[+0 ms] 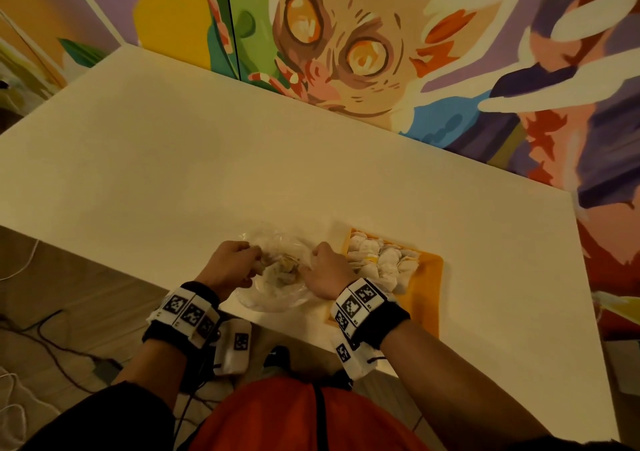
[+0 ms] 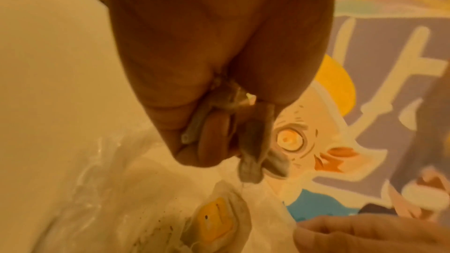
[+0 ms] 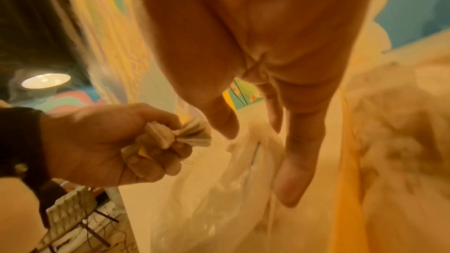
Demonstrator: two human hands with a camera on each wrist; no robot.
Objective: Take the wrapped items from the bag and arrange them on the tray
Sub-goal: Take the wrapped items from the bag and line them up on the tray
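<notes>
Both hands at the bag, near front edge of the counter (image 1: 214,159).
The left hand (image 1: 231,266) is clenched round a few wrapped items (image 3: 175,138); the right hand (image 1: 325,270), fingers relaxed, rests at the clear bag (image 1: 277,298). Tray (image 1: 431,298) w/ more wrapped items sits just right of bag.

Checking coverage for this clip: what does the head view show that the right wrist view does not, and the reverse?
Only the head view shows the whole layout: the white table, the full orange tray with its pile of wrapped items and both wrist bands.

Only the right wrist view shows the left hand gripping a bunch of wrapped items in curled fingers, and the right hand with fingers extended downward over the bag.

Both show the clear plastic bag between the two hands, beside the tray.
</notes>
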